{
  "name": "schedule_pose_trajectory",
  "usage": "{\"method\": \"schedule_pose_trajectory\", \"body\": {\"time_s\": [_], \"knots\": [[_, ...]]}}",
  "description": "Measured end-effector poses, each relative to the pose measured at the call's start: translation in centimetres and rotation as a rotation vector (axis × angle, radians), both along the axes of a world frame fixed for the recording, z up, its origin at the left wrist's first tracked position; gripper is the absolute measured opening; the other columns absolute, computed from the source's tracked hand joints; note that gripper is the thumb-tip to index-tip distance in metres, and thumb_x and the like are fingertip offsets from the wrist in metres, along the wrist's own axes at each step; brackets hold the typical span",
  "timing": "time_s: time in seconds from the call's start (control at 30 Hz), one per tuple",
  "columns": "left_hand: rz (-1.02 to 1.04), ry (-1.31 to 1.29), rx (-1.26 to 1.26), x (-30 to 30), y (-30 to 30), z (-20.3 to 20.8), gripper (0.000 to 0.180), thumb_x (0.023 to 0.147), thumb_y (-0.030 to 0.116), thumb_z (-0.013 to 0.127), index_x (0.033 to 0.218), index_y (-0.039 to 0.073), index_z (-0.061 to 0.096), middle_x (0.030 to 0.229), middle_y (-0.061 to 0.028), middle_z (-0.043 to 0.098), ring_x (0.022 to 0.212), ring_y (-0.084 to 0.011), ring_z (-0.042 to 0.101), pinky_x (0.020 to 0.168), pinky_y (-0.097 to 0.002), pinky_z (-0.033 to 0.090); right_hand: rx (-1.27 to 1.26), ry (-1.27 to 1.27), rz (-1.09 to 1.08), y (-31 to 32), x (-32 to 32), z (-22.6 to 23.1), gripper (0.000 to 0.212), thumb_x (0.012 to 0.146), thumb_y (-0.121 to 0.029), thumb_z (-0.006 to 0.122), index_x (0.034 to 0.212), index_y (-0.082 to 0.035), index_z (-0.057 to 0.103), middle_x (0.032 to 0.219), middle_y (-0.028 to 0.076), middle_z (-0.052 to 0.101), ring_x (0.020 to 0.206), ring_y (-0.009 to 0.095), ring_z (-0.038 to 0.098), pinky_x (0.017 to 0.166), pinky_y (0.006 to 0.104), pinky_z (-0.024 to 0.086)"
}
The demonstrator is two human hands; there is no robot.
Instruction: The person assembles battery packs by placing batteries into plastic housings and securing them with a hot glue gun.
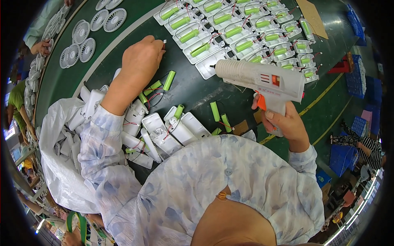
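Gripping a white glue gun (262, 78) by its handle, the right hand (289, 123) is closed, with a finger at the orange trigger (260, 101). The gun is raised over the table (193, 95), nozzle towards the table's left edge, presumably to hold the tip away from the body. Apart from it, the left hand (141, 59) hangs over the table's left part, fingers drawn together; a small white connector (165, 41) shows at the fingertips, but whether it is gripped cannot be told. Towards the far edge, white housings (204, 69) lie in rows, hollow side up, most bearing a green cell, probably so each stays within reach and view. Loose cells (168, 80) and a jumbled housing pile (177, 133) lie towards the near edge, beside a white bag (57, 168). Round grilles (115, 20) lie towards the far left corner. The near edge is hidden by the wearer's body; the gun covers some housings, nozzle contact is indeterminable, and a co-worker's hand (41, 48) is partly obscured at left.
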State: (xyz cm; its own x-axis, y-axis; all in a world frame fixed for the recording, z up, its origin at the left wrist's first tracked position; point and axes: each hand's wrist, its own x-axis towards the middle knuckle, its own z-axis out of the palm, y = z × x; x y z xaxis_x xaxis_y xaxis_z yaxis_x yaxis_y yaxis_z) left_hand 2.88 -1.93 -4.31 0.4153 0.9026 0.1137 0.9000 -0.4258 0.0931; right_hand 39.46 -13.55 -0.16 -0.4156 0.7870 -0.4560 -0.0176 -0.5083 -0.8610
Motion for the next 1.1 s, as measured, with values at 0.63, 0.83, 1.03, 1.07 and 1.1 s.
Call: {"method": "schedule_pose_trajectory", "body": {"time_s": [0.63, 0.83, 1.03, 1.07, 1.1], "knots": [[-0.462, -0.483, 0.142, 8.7, 0.6, -0.5, 0.010, 0.073, 0.005, 0.073, 0.081, 0.005, 0.068, 0.086, -0.0067, 0.058, 0.084, -0.0275, 0.057, 0.072, -0.0381, 0.047, 0.087, -0.042, -0.082, -0.9, 0.3, -0.7, 0.040, 0.093, -0.029, 0.064, 0.118, 0.002, 0.059, 0.071, 0.002, 0.057, 0.055, 0.008, 0.050, 0.053, 0.0242, 0.041], [-0.496, -0.355, 0.157, 9.7, 0.9, -1.8, 0.014, 0.071, 0.008, 0.075, 0.085, 0.009, 0.070, 0.086, -0.0045, 0.058, 0.085, -0.0250, 0.057, 0.074, -0.0374, 0.045, 0.066, -0.016, -0.036, -1.2, 0.8, -0.8, 0.044, 0.092, -0.029, 0.064, 0.121, 0.004, 0.058, 0.073, 0.003, 0.059, 0.057, 0.009, 0.052, 0.055, 0.0242, 0.042], [-0.410, -0.361, 0.152, 8.9, 0.6, -0.1, 0.013, 0.074, 0.010, 0.074, 0.086, 0.008, 0.070, 0.089, -0.0047, 0.060, 0.090, -0.0263, 0.057, 0.076, -0.0385, 0.045, 0.067, 0.007, -0.089, -1.1, 0.7, -1.0, 0.040, 0.092, -0.024, 0.063, 0.121, 0.003, 0.057, 0.078, 0.004, 0.061, 0.057, 0.009, 0.052, 0.054, 0.0250, 0.043], [-0.355, -0.395, 0.142, 8.5, 0.4, 0.8, 0.011, 0.076, 0.012, 0.073, 0.086, 0.008, 0.070, 0.090, -0.0041, 0.060, 0.092, -0.0267, 0.057, 0.077, -0.0389, 0.045, 0.056, 0.009, -0.092, -1.2, 1.0, -1.3, 0.037, 0.092, -0.022, 0.062, 0.120, 0.003, 0.058, 0.082, 0.006, 0.063, 0.057, 0.009, 0.052, 0.054, 0.0253, 0.043], [-0.335, -0.397, 0.111, 7.8, 0.2, 1.8, 0.013, 0.077, 0.011, 0.074, 0.087, 0.007, 0.069, 0.089, -0.0066, 0.062, 0.092, -0.0297, 0.059, 0.078, -0.0409, 0.046, 0.055, 0.011, -0.096, -1.2, 0.9, -1.5, 0.037, 0.092, -0.022, 0.062, 0.120, 0.003, 0.058, 0.082, 0.006, 0.063, 0.057, 0.009, 0.052, 0.054, 0.0253, 0.043]]}}
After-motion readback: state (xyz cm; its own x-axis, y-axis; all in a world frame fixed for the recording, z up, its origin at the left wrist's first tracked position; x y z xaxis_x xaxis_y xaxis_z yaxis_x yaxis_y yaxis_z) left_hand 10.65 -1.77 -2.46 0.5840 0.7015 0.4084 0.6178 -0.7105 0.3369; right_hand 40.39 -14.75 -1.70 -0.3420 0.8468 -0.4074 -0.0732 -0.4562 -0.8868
